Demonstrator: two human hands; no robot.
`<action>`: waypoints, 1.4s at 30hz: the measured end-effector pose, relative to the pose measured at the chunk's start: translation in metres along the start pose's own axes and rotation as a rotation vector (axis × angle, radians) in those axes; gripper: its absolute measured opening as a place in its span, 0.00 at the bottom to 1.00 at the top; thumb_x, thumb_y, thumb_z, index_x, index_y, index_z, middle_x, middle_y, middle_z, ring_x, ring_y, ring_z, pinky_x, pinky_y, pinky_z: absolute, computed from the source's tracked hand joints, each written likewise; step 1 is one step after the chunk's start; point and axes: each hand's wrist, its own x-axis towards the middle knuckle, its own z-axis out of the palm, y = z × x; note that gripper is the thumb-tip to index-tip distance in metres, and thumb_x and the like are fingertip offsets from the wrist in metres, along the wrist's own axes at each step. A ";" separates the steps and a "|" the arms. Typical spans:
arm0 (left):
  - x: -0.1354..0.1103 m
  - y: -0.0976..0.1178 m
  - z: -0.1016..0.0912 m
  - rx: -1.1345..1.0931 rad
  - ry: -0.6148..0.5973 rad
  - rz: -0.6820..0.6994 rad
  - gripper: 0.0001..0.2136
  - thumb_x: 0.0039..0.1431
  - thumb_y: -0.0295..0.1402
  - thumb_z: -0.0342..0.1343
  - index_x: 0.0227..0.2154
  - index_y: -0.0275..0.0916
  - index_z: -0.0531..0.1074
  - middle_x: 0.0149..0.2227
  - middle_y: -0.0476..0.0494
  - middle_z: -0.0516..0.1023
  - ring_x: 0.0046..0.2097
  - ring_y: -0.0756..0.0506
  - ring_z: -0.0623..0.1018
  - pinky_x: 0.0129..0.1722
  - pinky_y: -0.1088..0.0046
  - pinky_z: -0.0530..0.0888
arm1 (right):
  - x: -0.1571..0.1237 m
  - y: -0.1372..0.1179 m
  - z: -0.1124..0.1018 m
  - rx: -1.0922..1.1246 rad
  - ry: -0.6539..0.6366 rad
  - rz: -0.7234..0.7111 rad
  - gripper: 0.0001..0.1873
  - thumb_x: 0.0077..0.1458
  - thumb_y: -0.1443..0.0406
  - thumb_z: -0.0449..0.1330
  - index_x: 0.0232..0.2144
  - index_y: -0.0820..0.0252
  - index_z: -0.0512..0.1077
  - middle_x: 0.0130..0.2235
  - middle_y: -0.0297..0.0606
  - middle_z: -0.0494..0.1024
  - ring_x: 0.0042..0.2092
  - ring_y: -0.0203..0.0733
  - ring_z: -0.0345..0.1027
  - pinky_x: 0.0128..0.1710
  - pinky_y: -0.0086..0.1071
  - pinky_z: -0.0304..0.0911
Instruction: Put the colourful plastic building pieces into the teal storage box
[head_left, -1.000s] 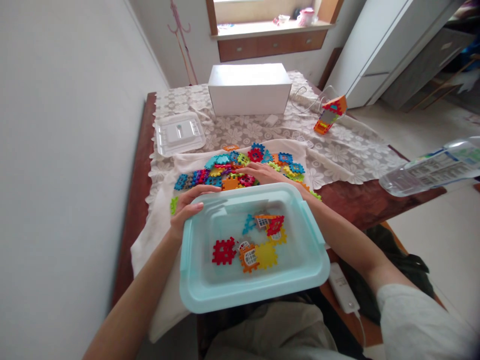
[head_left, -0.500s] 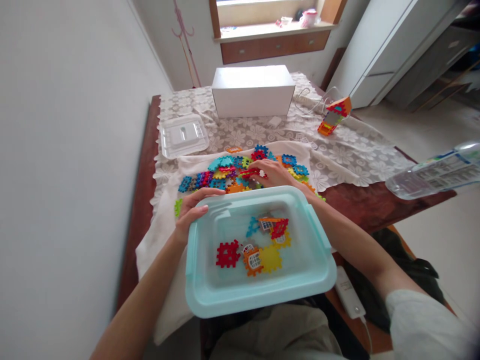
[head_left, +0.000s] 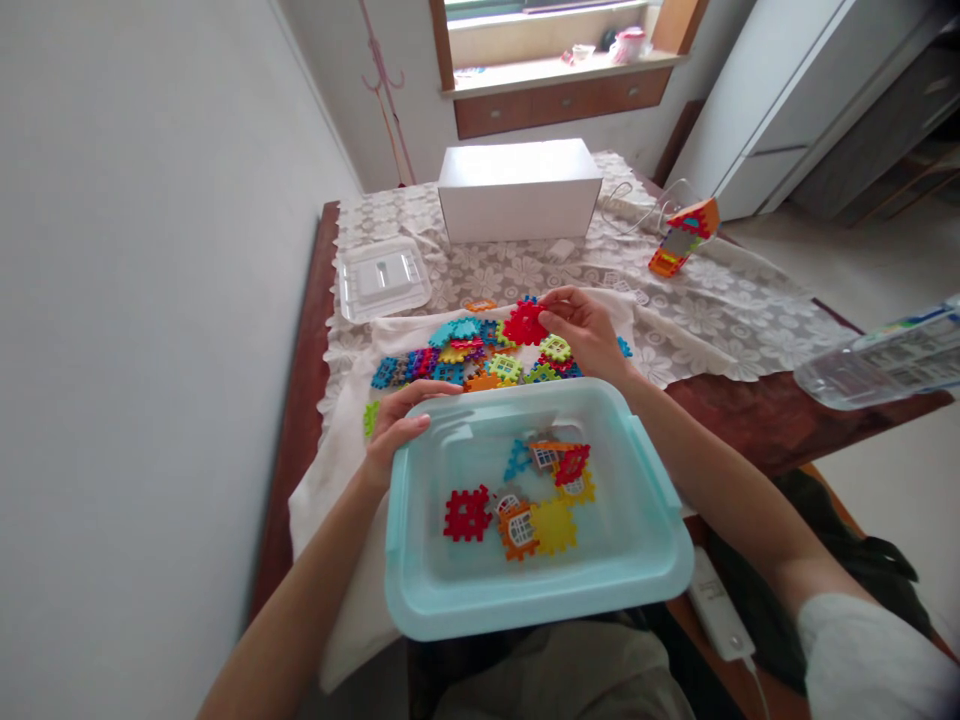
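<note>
The hands work apart: the left hand [head_left: 401,425] curls over the far left corner of the teal tub [head_left: 525,598], which overhangs the near edge of the bench, a hold that seems meant to steady it. Beyond the tub's far rim a pile of blocks [head_left: 457,358] lies on a white cloth [head_left: 341,450]. The right hand [head_left: 589,330] pinches a red block [head_left: 523,325] in its fingertips at the pile's far side, well apart from the left hand.

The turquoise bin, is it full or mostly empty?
Mostly empty: the turquoise bin holds only a few plastic building tiles on its bottom; far more lie on the white cloth.
</note>
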 end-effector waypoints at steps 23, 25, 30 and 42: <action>-0.001 0.004 0.003 0.043 0.009 0.019 0.19 0.52 0.39 0.61 0.45 0.40 0.87 0.43 0.40 0.86 0.41 0.40 0.79 0.37 0.70 0.76 | -0.013 0.028 0.000 -1.200 -0.459 -0.028 0.44 0.65 0.50 0.66 0.76 0.60 0.59 0.76 0.54 0.62 0.77 0.66 0.52 0.77 0.68 0.36; -0.001 0.006 0.004 0.073 0.015 0.028 0.19 0.52 0.40 0.61 0.43 0.40 0.87 0.44 0.39 0.86 0.43 0.39 0.79 0.40 0.69 0.77 | -0.012 0.029 0.000 -1.192 -0.442 -0.051 0.37 0.65 0.52 0.67 0.70 0.59 0.68 0.72 0.54 0.69 0.74 0.66 0.59 0.77 0.67 0.40; -0.002 0.007 0.002 0.090 0.024 0.024 0.19 0.52 0.41 0.62 0.44 0.39 0.86 0.45 0.38 0.85 0.44 0.37 0.80 0.41 0.67 0.78 | -0.009 0.032 -0.001 -1.130 -0.391 -0.167 0.22 0.64 0.57 0.68 0.58 0.56 0.79 0.57 0.50 0.82 0.62 0.59 0.74 0.74 0.60 0.52; 0.001 0.006 0.004 0.017 0.021 0.000 0.20 0.50 0.40 0.63 0.44 0.40 0.87 0.43 0.39 0.87 0.41 0.40 0.81 0.36 0.71 0.77 | -0.006 0.034 -0.008 -1.111 -0.386 -0.162 0.27 0.61 0.65 0.67 0.62 0.60 0.76 0.61 0.50 0.81 0.62 0.60 0.75 0.65 0.52 0.67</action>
